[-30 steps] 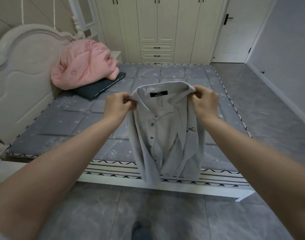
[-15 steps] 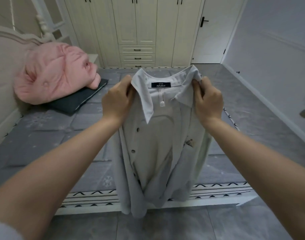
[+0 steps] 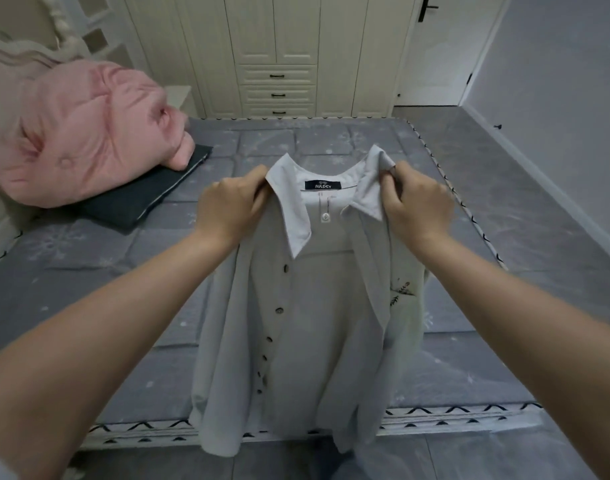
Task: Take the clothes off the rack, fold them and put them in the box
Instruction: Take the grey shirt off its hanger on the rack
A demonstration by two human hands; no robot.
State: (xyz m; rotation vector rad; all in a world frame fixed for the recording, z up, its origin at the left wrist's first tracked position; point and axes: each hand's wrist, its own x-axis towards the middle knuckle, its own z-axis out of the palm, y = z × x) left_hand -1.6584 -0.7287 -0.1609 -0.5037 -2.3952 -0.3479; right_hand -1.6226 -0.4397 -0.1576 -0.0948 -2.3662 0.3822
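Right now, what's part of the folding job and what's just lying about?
In play:
- grey shirt, hanging open
- left hand and right hand, each gripping a shoulder by the collar

Lying about:
- pink quilt
- dark cushion
- bed
- wardrobe

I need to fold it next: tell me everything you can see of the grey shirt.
The grey shirt is light, thin woven fabric with a pointed collar, a dark neck label, dark buttons down its open front and small embroidery on one chest. It hangs unfolded over the bed's edge, the left hand and right hand pinching its shoulders.

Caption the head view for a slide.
Left hand and right hand hold a grey shirt above the bed.
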